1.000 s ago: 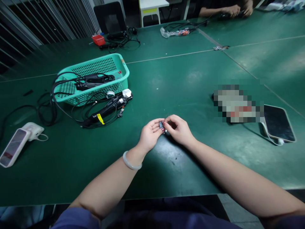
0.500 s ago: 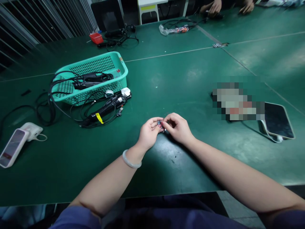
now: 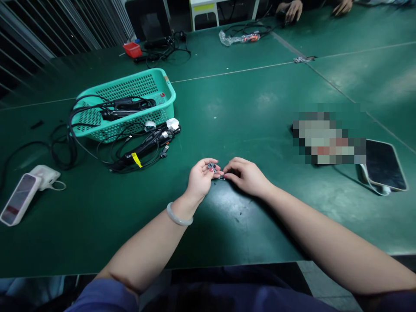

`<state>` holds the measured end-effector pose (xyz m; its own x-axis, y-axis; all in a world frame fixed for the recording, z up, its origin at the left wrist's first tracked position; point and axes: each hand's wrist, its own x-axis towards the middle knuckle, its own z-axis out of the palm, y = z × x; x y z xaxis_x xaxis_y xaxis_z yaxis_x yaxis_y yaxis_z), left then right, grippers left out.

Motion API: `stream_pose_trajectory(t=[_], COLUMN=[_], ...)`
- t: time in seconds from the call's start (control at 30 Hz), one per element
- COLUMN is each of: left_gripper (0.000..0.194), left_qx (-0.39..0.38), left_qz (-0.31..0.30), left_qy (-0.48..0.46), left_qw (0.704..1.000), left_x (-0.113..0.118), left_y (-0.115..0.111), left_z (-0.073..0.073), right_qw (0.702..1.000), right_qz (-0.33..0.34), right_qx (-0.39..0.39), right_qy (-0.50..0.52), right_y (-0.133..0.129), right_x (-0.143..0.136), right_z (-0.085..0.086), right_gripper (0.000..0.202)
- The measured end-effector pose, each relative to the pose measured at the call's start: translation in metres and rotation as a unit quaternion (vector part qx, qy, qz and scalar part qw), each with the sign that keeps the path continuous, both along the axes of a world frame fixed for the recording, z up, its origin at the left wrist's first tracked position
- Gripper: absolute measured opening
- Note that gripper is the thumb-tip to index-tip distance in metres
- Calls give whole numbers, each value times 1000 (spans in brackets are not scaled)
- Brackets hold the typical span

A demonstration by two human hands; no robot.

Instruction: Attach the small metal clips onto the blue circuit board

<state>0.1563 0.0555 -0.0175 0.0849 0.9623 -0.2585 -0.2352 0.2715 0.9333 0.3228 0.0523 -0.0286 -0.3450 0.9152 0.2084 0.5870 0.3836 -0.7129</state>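
Low over the green table (image 3: 260,95), my left hand (image 3: 200,180) curls around a cluster of small dark and silvery parts (image 3: 211,166), too small to name. A pale bangle (image 3: 178,215) circles that wrist. Just to the right, my right hand (image 3: 248,177) has thumb and forefinger pinched at a small dark flat piece with a light edge (image 3: 222,177). This piece lies beside my left fingertips, close to the tabletop. Its kind cannot be made out.
A teal basket (image 3: 170,102) with black corded tools stands at left, another black corded tool (image 3: 146,147) before it. A white-cased phone (image 3: 17,199) lies far left; a dark-screened phone (image 3: 385,167) and a pixelated object lie right. A co-worker's hands (image 3: 292,11) rest across the table.
My hands have drawn slightly apart. The parts in my left fingers show more openly, and the small flat piece now appears at my right fingertips. The view has shifted slightly.
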Motion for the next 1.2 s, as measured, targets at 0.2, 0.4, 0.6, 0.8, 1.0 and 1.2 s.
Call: stream_pose_trajectory(t=[0.2, 0.4, 0.6, 0.8, 1.0, 1.2], left_gripper=[17, 20, 16, 21, 22, 28], left_qx=[-23, -22, -15, 5, 26, 30], left_qz=[29, 39, 61, 62, 39, -23], left_qy=[-51, -77, -76, -69, -47, -40], left_qw=[998, 996, 995, 996, 998, 998], left_x=[0, 0, 0, -1, -1, -2], left_y=[2, 3, 2, 3, 5, 3], left_z=[-3, -4, -3, -5, -11, -13], right_qw=[992, 986, 992, 987, 990, 987], right_qz=[38, 51, 17, -7, -10, -72], right_qx=[28, 53, 53, 74, 67, 64], right_qy=[-115, -153, -111, -145, -121, 127], right_y=[-4, -5, -4, 0, 2, 5], right_x=[-9, -11, -7, -21, -22, -9], right_z=[-1, 0, 2, -5, -6, 4], right_gripper=[7, 13, 17, 16, 20, 13])
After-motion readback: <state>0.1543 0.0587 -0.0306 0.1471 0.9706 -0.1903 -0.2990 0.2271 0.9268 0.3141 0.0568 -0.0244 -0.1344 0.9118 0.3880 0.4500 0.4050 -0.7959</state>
